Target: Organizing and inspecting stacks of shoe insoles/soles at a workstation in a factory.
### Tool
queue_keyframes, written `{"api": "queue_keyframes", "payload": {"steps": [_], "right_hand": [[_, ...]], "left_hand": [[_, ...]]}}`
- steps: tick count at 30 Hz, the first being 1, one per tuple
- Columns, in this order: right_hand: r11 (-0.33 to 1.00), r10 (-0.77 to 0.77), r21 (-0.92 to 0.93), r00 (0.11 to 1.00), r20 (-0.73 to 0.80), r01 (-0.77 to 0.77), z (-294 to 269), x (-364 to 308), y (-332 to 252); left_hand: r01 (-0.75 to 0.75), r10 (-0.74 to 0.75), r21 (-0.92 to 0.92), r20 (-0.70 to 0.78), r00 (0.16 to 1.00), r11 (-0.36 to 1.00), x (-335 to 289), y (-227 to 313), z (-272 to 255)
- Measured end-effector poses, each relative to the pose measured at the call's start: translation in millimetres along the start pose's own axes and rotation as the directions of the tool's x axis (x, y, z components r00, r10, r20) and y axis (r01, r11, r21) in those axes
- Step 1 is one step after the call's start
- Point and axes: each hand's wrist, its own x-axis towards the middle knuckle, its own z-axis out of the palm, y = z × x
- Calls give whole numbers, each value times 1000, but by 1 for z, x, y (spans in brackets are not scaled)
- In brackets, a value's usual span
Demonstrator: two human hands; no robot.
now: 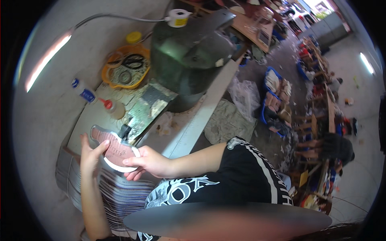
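Observation:
A flat insole-shaped piece (117,152), reddish-brown with a pale edge, lies between my two hands at the sewing machine's work end. My left hand (91,154) grips its left side, thumb on top and fingers mostly hidden behind. At its right end my right hand (152,162) pinches the piece, with the thumb above and curled fingers below. The machine's dark presser part (124,131) is right by the piece's far edge; whether they touch I cannot tell. Below my hands runs a long row of similar grey layered pieces (124,197), packed close together.
The large dark green sewing machine (189,50) rises beyond my hands. On the table (86,120) stand a red-capped bottle (114,108) and a white-and-blue bottle (83,91). An orange basket (107,72) holds cords and rings. Blue crates (265,102) with goods are on the floor at right.

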Motion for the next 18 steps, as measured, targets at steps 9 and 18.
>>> {"api": "queue_keyframes", "payload": {"steps": [9, 18], "right_hand": [[998, -67, -16, 996, -66, 66, 0, 15, -11], [1000, 4, 15, 994, -110, -3, 9, 15, -15]], "left_hand": [[113, -173, 131, 791, 587, 985, 78, 36, -10], [-119, -32, 173, 685, 728, 978, 50, 30, -29]]}}
